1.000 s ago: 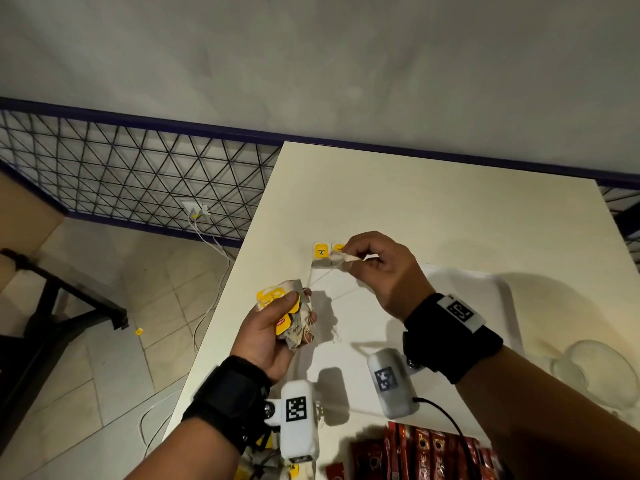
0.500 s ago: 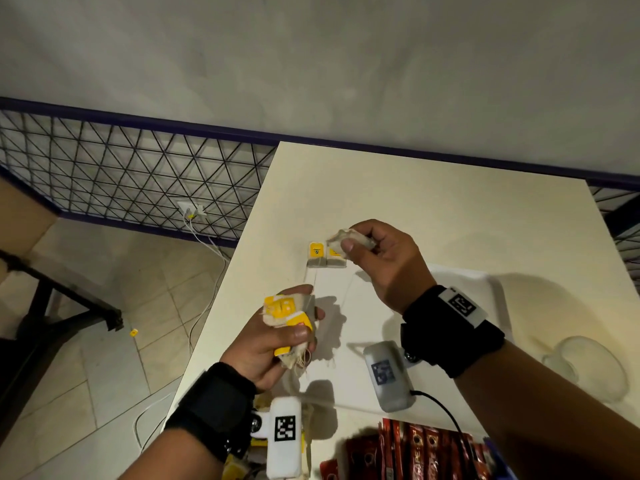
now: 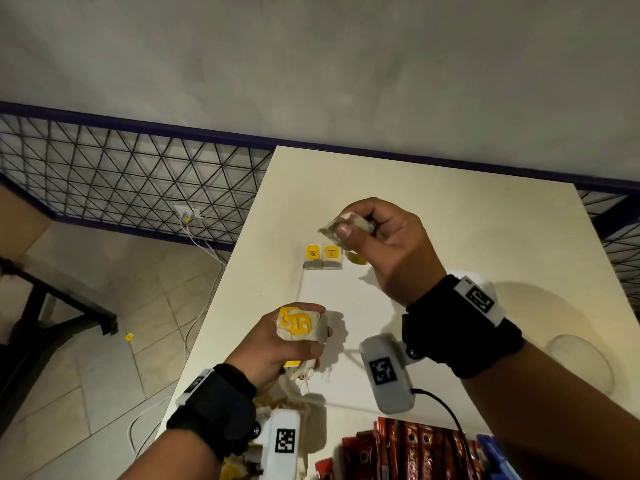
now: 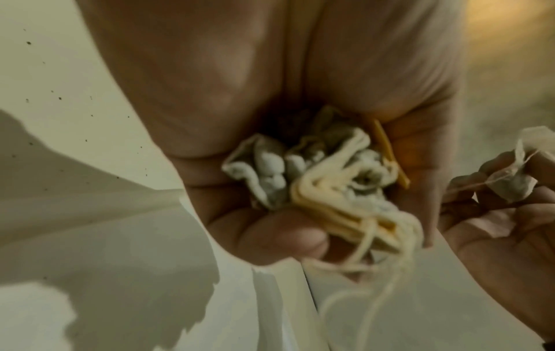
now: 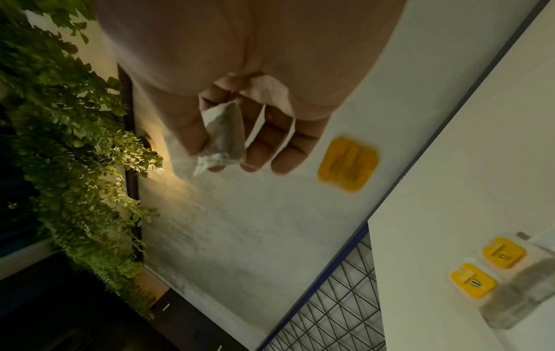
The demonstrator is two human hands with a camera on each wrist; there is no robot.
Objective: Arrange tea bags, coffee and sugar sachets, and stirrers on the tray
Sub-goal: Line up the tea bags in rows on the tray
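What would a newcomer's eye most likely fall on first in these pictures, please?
Probably the right hand, raised above the far end of the white tray and pinching a single tea bag whose yellow tag dangles below. Next, the left hand nearer the person grips a bunch of tea bags, while two tea bags already lie side by side at the tray's far left corner.

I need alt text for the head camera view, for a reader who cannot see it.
Right hand pinches one tea bag above a white tray, where two tea bags lie side by side; left hand grips a bunch of tea bags.
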